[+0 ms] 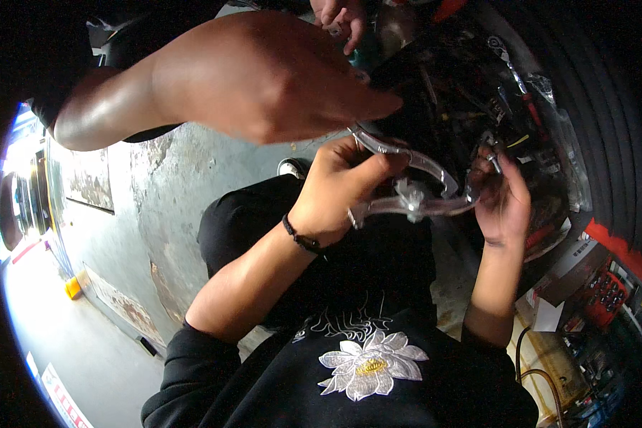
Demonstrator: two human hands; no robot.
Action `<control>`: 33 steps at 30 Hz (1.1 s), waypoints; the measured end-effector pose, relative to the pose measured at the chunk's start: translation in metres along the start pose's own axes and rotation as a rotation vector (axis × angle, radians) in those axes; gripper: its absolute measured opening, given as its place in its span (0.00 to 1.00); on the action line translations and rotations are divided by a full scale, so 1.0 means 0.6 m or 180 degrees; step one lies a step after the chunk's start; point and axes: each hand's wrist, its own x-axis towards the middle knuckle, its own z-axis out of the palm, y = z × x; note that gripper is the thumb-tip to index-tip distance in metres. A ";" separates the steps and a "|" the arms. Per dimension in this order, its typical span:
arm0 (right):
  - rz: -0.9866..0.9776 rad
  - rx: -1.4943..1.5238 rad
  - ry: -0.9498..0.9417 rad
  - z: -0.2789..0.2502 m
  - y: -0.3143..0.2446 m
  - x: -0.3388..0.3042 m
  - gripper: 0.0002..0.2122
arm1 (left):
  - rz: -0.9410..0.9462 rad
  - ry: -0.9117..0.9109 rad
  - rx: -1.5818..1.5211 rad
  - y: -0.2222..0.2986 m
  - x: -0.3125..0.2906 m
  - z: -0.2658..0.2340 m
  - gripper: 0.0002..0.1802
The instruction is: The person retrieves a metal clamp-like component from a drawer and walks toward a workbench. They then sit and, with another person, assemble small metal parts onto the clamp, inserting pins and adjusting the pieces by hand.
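In front of my chest is a shiny metal tool with curved arms (442, 207) and a small hub between them; it resembles a jaw puller. My left hand (328, 189), with a dark braided bracelet (301, 235) at the wrist, is closed around its upper left part, thumb over the metal. My right hand (505, 203) pinches the right end of the lower arm, where a small chrome piece (493, 162) sticks out between the fingers. Another person's hand (257, 82) reaches in from the upper left, its fingertips close to the upper arm; contact is unclear.
A second hand of another person (339, 18) shows at the top edge. Beyond my right hand, a dark area holds loose tools, including a ratchet (498, 48). A red case (606, 296) and a hose (549, 385) lie lower right. A peeling wall (150, 185) stands left.
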 end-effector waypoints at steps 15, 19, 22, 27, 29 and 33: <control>-0.1677 -0.5723 -0.1128 0.236 -0.075 -0.030 0.24 | -0.1003 -0.0111 -0.1304 0.013 0.070 0.071 0.19; -0.0892 -0.6032 -0.1201 0.270 -0.124 0.003 0.18 | -0.0903 -0.0529 -0.1467 0.056 0.069 0.112 0.19; -0.0749 -0.6245 -0.1367 0.282 -0.146 0.030 0.17 | -0.0861 -0.0921 -0.1573 0.050 0.092 0.130 0.19; -0.0392 -0.5632 -0.1451 0.295 -0.171 0.035 0.17 | -0.0164 -0.1379 -0.1171 -0.006 0.157 0.132 0.19; -0.0291 -0.4962 -0.1603 0.284 -0.182 0.023 0.17 | 0.1079 -0.1342 -0.0252 -0.023 0.180 0.125 0.20; -0.0738 -0.3044 -0.0706 0.212 -0.188 0.003 0.14 | 0.0169 -0.0928 -0.1190 -0.027 0.204 0.112 0.21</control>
